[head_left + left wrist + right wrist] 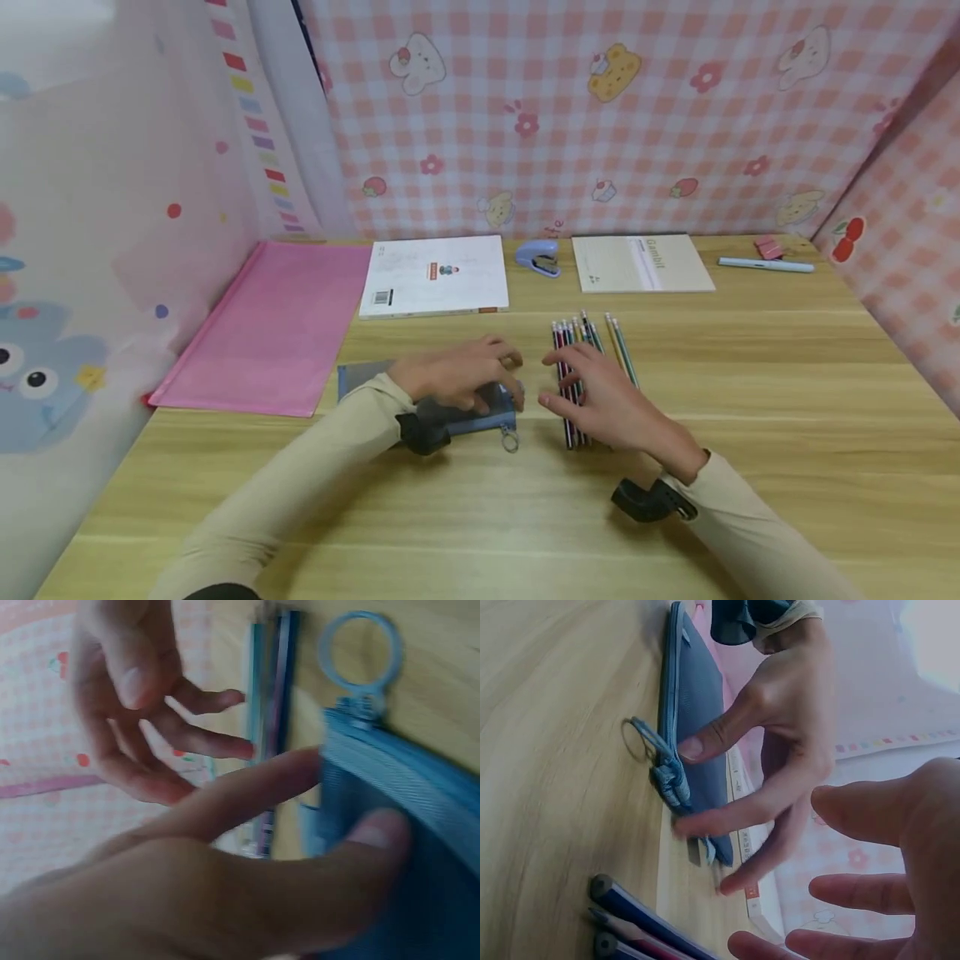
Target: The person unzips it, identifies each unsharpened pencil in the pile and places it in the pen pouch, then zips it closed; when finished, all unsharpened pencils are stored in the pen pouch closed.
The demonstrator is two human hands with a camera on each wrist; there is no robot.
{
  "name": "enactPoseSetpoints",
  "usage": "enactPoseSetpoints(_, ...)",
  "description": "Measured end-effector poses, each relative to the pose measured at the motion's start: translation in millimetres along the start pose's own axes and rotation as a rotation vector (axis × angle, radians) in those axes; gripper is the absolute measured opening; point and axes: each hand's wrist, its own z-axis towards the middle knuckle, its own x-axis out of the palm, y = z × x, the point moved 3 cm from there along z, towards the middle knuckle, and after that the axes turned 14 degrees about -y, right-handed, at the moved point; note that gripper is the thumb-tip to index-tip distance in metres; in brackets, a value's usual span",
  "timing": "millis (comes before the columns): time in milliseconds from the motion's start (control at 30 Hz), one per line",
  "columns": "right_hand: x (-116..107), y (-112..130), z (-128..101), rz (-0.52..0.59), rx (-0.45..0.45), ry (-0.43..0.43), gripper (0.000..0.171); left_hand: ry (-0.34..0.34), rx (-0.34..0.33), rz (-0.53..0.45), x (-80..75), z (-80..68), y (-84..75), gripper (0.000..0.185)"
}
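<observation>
A blue-grey zippered pouch (pixel 467 421) lies flat on the table, with a ring (pixel 325 656) on its zipper pull. Over the pouch's right end is my left hand (pixel 461 375), its fingers loosely bent and spread. In the left wrist view its thumb overlaps the pouch's face and its index finger reaches the end by the zipper. My right hand (pixel 603 400) hovers above a bunch of pencils (pixel 568 429), fingers spread and nothing in its grasp. It partly hides the pencils, which lie side by side with their eraser ends pointing away from me.
Two pencils (pixel 621 346) lie slightly apart to the right. Behind are a pink folder (pixel 277 325), a white book (pixel 435 283), a purple stapler (pixel 538 257) and a notepad (pixel 637 265). At the far right sit a light blue pen (pixel 765 265) and a small pink item (pixel 768 247).
</observation>
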Motion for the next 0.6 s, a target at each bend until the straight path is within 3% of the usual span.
enactPoseSetpoints(167, -1, -2, -1, -0.006, 0.008, 0.005, 0.043, -0.109, 0.077, 0.057, 6.0, 9.9, -0.8, 0.022)
enactPoseSetpoints(300, 1, -1, 1, 0.025, -0.013, -0.001, 0.039, -0.221, 0.138, 0.046, -1.2, 15.3, 3.5, 0.023)
enactPoseSetpoints(400, 4, 2, 3, 0.062, -0.049, -0.002, 0.033, -0.297, 0.112, -0.021, -11.9, 12.6, 11.0, 0.021)
enactPoseSetpoints(600, 9, 8, 8, 0.121, -0.102, -0.067, 0.014, -0.380, 0.002, -0.223, -27.3, 6.4, 24.2, 0.013)
